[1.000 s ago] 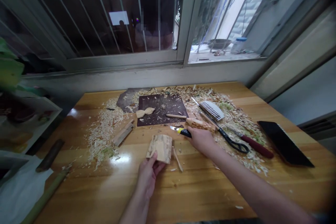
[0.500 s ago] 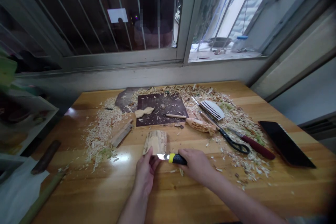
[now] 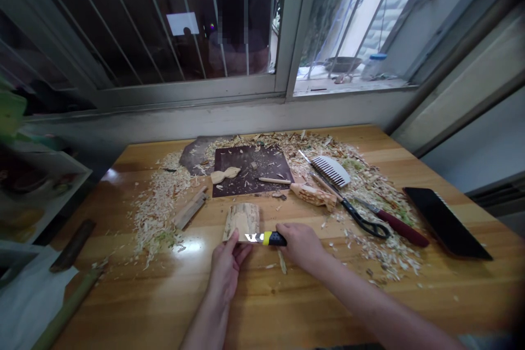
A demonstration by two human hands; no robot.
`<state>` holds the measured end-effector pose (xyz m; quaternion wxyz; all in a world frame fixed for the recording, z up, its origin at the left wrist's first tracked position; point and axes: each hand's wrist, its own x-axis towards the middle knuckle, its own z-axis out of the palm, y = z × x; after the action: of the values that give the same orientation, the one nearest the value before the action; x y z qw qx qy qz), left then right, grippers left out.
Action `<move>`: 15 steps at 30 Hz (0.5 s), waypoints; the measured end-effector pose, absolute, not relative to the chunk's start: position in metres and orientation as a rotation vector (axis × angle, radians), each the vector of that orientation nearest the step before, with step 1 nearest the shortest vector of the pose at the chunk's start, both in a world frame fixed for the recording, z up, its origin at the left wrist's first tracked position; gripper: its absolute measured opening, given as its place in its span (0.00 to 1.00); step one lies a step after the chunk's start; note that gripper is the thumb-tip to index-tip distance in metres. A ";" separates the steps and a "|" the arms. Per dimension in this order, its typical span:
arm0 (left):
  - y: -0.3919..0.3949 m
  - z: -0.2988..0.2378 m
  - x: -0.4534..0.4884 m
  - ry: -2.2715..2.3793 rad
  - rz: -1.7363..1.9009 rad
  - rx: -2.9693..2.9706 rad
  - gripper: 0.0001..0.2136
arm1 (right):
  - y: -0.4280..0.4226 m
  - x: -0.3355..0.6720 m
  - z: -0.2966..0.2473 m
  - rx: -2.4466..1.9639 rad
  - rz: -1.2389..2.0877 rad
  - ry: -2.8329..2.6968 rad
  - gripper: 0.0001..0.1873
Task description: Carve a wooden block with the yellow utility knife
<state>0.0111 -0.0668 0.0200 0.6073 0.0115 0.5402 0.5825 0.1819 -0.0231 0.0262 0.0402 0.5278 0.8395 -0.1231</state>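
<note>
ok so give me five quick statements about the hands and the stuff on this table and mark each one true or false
1. The left hand holds a wood block. True.
2. The knife is in the left hand too. False: the right hand holds it.
3. The blade is at the block's near end. True.
4. The red-handled tool lies on the dark mat. False: it lies among shavings to the mat's right.
5. The bow-tie-shaped piece lies at the mat's left edge. True.
</note>
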 end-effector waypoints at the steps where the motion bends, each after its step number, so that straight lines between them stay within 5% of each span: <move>1: -0.066 0.020 0.011 1.250 1.351 0.026 0.04 | -0.023 0.181 0.026 1.623 -0.369 2.569 0.08; 15: -0.066 0.022 0.008 1.240 1.408 0.043 0.04 | -0.007 0.171 0.030 1.713 -0.293 2.546 0.09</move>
<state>0.0076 -0.0660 0.0216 0.5910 0.0183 0.5330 0.6052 0.1709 -0.0071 0.0300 0.0296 0.5556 0.8255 -0.0951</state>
